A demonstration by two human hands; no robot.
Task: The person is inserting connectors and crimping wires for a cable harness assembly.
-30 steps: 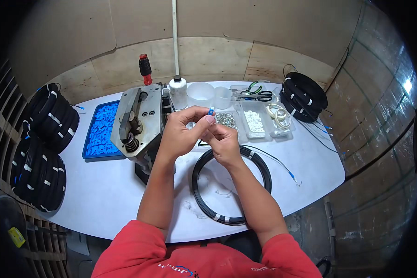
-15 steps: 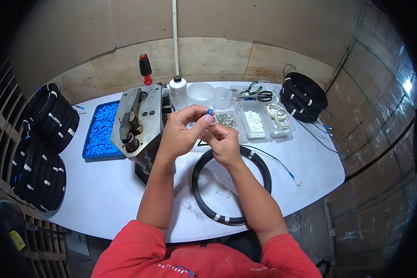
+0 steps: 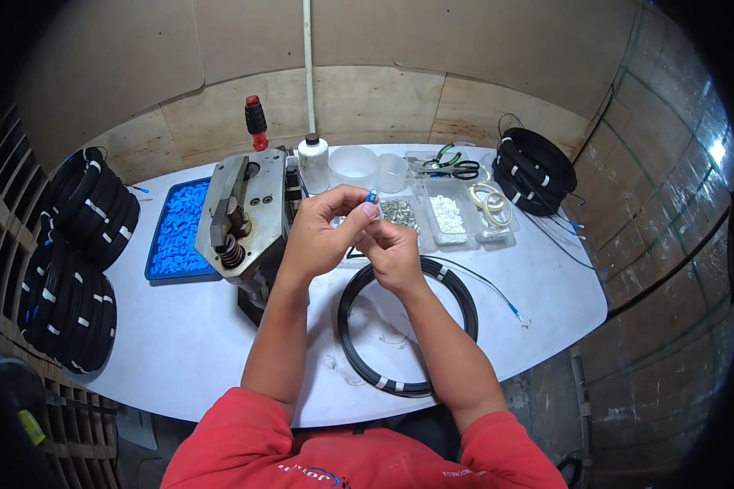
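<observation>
A small blue cable connector [image 3: 372, 196] with a pale tip sticks up between the thumb and index finger of my left hand [image 3: 324, 232], which is closed on it. My right hand [image 3: 391, 254] touches the left just below the connector, its fingers pinched together; what they hold is hidden. Under my right forearm a coil of black cable [image 3: 349, 342], bound with white tape, lies on the table. One loose end of cable runs out to the right and finishes in a blue connector [image 3: 514, 310].
A metal hand press [image 3: 249, 212] stands left of my hands, beside a blue tray [image 3: 156, 277] of small blue parts. Beyond my hands are a white bottle [image 3: 313, 167], clear bins of metal and white pieces [image 3: 447, 216], and scissors [image 3: 463, 169]. Black cable coils [image 3: 538, 171] flank the table [image 3: 179, 350].
Both hands stay almost in place. The blue connector has shifted very slightly to the right and turned a little between my left fingertips.
</observation>
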